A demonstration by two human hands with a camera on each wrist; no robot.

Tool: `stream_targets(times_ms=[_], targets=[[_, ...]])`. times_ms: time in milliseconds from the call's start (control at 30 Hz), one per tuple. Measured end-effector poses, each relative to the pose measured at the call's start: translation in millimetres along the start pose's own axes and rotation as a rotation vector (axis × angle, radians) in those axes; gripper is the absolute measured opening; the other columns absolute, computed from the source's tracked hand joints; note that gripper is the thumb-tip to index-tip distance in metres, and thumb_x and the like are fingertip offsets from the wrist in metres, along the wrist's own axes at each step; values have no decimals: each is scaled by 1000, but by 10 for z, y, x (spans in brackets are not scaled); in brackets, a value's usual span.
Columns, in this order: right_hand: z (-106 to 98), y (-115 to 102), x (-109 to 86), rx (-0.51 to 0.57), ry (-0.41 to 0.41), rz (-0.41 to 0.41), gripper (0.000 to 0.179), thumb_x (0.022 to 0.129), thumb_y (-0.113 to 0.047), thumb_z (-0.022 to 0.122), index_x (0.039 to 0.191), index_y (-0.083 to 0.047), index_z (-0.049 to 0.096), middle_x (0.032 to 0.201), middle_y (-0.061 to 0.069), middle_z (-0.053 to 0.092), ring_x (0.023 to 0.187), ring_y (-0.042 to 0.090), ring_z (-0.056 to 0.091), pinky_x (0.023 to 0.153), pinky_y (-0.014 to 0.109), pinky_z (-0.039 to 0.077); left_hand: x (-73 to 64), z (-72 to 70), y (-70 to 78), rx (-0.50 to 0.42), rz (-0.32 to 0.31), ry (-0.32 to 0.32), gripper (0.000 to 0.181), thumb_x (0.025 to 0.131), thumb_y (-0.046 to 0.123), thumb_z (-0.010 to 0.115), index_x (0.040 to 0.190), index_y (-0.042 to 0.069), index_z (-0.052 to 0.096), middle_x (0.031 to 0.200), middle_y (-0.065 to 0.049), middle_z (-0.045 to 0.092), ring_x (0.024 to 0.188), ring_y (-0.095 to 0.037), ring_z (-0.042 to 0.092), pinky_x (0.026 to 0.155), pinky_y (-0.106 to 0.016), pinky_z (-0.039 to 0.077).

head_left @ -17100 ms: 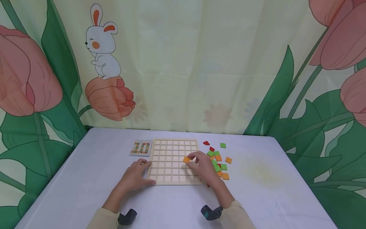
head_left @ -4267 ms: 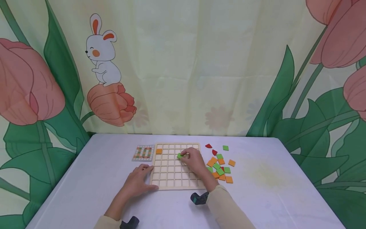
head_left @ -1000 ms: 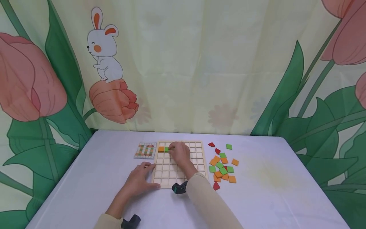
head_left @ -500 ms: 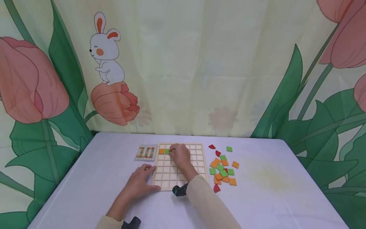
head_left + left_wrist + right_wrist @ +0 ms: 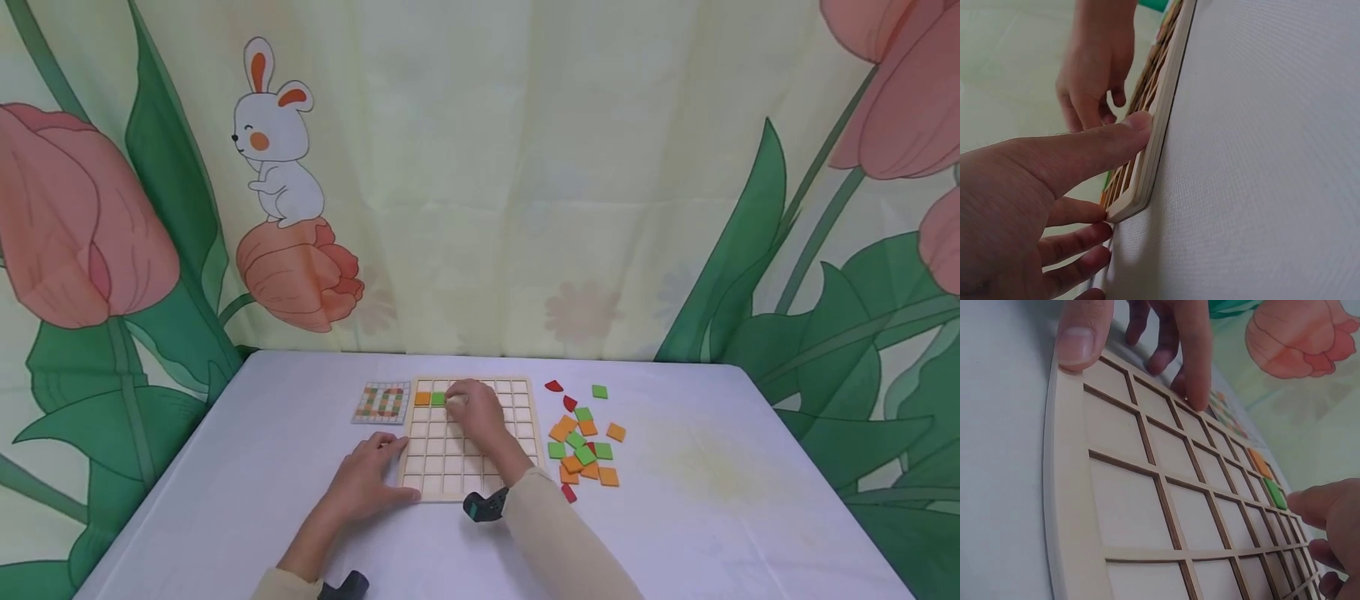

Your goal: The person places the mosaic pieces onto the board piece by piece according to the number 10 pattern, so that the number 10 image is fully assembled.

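The pale wooden grid board (image 5: pixel 433 465) lies flat on the white table. An orange square tile (image 5: pixel 423 399) and a green square tile (image 5: pixel 438 399) sit side by side in cells near its far left corner. My left hand (image 5: pixel 363 477) steadies the near left corner; its thumb (image 5: pixel 1138 123) rests on the rim and extended fingers touch the left side. My right hand (image 5: pixel 482 419) is over the board just right of the green tile, its index fingertip (image 5: pixel 1297 503) close beside that tile. No tile shows between the right fingers.
Right of the board lie several loose orange tiles (image 5: pixel 609 477), green tiles (image 5: pixel 584 455) and red rounded pieces (image 5: pixel 553 386), some overlapping. A printed pattern card (image 5: pixel 381 402) lies against the board's left side. A flower-printed curtain (image 5: pixel 585 208) hangs behind the table.
Since the earliest frame, the orange tile and then the green tile have come into cells. Over the last half second my right hand has shifted slightly right, off the green tile. The left hand stays.
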State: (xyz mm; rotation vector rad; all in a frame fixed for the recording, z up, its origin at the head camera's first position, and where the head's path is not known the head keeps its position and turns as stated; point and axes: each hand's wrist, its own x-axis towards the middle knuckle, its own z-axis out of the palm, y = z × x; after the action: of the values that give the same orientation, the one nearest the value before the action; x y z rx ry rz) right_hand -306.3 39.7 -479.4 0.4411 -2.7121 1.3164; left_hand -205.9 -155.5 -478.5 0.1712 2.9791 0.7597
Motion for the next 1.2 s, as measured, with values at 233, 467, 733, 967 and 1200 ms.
stream_targets(times_ms=[233,467,733,967,1200], targets=[[-117,37,-78,21,33,7,15,88,-13,70,102,-9,73,126,9,64,123,30,56,99,46,48,-15,-25,18,5,4,1,88,64,48,86,139,13,53,134,-8,52,120,-27,50,99,-51,43],[-223,60,-200,14,70,6,17,86,-12,71,102,-8,73,122,9,65,78,19,57,68,31,49,-18,-28,2,3,-1,6,89,64,48,86,139,14,54,134,-8,52,120,-28,50,98,-51,43],[-370,127,-382,0,88,67,19,87,-15,70,105,-10,72,115,4,66,74,15,49,64,25,43,-27,-20,10,-2,-4,5,90,63,46,87,139,13,53,135,-9,52,121,-29,49,98,-52,42],[-531,216,-525,-14,145,91,19,85,-14,73,104,-12,73,115,3,67,72,16,49,61,24,42,-21,-7,-4,-9,-7,3,90,63,47,87,139,13,53,135,-10,52,121,-29,49,98,-52,42],[-670,324,-660,-31,175,162,22,85,-16,74,106,-12,73,104,2,65,70,16,47,54,22,38,-3,-9,-24,-12,-9,-5,90,63,49,86,138,12,54,136,-11,51,123,-31,48,99,-55,40]])
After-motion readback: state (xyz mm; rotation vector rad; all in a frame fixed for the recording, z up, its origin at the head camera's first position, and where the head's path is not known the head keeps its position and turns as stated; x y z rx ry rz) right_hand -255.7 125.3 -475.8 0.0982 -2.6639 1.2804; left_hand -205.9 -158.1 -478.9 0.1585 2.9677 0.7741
